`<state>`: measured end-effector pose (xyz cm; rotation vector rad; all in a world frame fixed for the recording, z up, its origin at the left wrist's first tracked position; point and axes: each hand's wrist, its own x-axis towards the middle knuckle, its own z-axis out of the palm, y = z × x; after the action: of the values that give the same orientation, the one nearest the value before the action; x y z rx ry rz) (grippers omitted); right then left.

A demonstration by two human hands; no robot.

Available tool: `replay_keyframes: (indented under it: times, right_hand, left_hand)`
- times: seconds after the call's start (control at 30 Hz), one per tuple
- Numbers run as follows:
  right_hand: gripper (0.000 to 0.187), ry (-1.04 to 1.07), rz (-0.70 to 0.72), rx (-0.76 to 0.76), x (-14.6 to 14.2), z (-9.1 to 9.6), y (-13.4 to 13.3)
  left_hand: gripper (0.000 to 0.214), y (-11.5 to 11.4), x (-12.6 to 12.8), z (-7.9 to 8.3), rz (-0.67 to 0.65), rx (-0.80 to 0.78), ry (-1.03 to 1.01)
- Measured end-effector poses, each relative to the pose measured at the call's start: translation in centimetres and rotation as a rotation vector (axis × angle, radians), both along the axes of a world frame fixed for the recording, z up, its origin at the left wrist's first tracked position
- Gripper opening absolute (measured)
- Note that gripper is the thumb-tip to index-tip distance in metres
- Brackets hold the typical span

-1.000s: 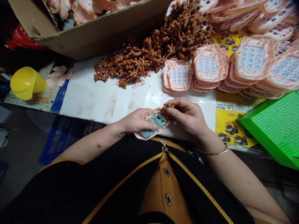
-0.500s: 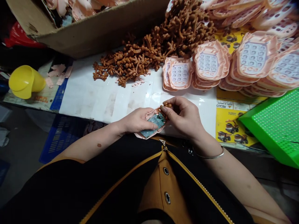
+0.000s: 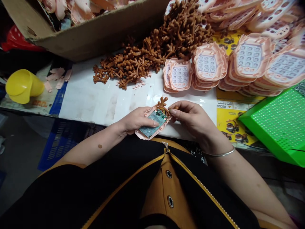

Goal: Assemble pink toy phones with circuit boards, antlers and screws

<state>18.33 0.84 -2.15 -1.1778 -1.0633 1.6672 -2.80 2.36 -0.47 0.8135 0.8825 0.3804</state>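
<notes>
My left hand (image 3: 134, 121) grips a pink toy-phone shell (image 3: 152, 124) at the table's near edge, thumb pressed on the green circuit board (image 3: 152, 122) inside it. A brown antler piece (image 3: 162, 102) sticks out of the shell's top. My right hand (image 3: 192, 119) is closed beside the shell's upper right corner, fingertips pinched together against it; a bit of brown shows at the fingers. A pile of brown antler pieces (image 3: 152, 51) lies farther back on the white sheet (image 3: 100, 98).
Stacks of pink keypad shells (image 3: 209, 65) fill the back right. A cardboard box (image 3: 95, 31) stands at the back left, a yellow scoop (image 3: 22, 86) at far left, a green perforated tray (image 3: 281, 124) at right, a blue crate (image 3: 59, 143) below the table.
The brown antler that was in my right fingers now stands out of the shell's top. My right hand has drawn slightly right, and the shell has turned a little.
</notes>
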Motion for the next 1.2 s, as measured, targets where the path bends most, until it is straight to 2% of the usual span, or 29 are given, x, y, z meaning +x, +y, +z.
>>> replay_keyframes:
  times: [0.1, 0.17, 0.23, 0.3, 0.37, 0.43, 0.5, 0.6, 0.7, 0.83, 0.9, 1.0, 1.1, 1.17, 1.2]
  right_hand:
    - [0.037, -0.026, -0.037, 0.03, -0.6, -0.2, 0.0]
    - [0.038, -0.05, -0.006, 0.059, -0.7, -0.2, 0.0]
    - [0.038, -0.133, -0.011, 0.158, -0.3, 0.2, -0.1]
    - [0.037, -0.362, -0.13, 0.39, 0.9, 0.7, 0.0]
    - [0.031, -0.741, -0.309, 0.688, 2.5, 1.2, 0.5]
    - [0.024, -1.132, -0.4, 0.899, 4.2, 1.4, 1.5]
    - [0.024, -1.4, -0.367, 0.98, 5.5, 1.3, 2.7]
    - [0.022, -1.571, -0.275, 1.022, 6.6, 0.9, 3.9]
    - [0.023, -1.604, -0.332, 1.103, 6.6, 1.0, 3.3]
    - [0.031, -1.586, -0.446, 1.357, 5.4, 1.5, 0.3]
    - [0.037, -1.546, -0.408, 1.473, 4.6, 1.4, -1.3]
    - [0.038, -1.459, -0.324, 1.556, 3.5, 0.6, -2.9]
    - [0.048, -1.312, -0.287, 1.556, 2.7, -0.3, -3.7]
    - [0.061, -1.037, -0.302, 1.414, 2.3, -0.7, -4.0]
    - [0.065, -0.827, -0.317, 1.277, 2.0, -0.8, -4.1]
  left_hand:
    - [0.039, 0.0, -0.2, -0.1, -0.016, 0.022, -0.003]
    - [0.038, 0.0, -0.3, -0.2, -0.018, 0.025, -0.04]
    - [0.037, 0.0, -0.4, -0.2, -0.003, 0.012, -0.11]
    - [0.038, 0.1, -0.4, -0.2, 0.047, -0.018, -0.174]
    - [0.039, 0.3, -0.4, -0.2, 0.121, -0.054, -0.207]
    - [0.038, 0.5, -0.3, 0.0, 0.174, -0.078, -0.233]
    - [0.036, 0.7, -0.2, 0.3, 0.194, -0.082, -0.26]
    - [0.034, 1.0, 0.0, 0.8, 0.222, -0.079, -0.275]
    - [0.032, 1.4, 0.2, 1.3, 0.224, -0.074, -0.297]
    - [0.034, 2.3, 1.0, 2.2, 0.231, -0.038, -0.35]
    - [0.03, 2.8, 1.6, 2.7, 0.249, -0.008, -0.367]
    - [0.024, 3.2, 2.5, 3.1, 0.265, 0.036, -0.36]
    - [0.024, 3.1, 2.8, 3.1, 0.283, 0.037, -0.344]
    - [0.025, 2.9, 2.7, 3.1, 0.312, 0.024, -0.347]
    - [0.026, 2.8, 2.6, 3.1, 0.326, 0.017, -0.351]
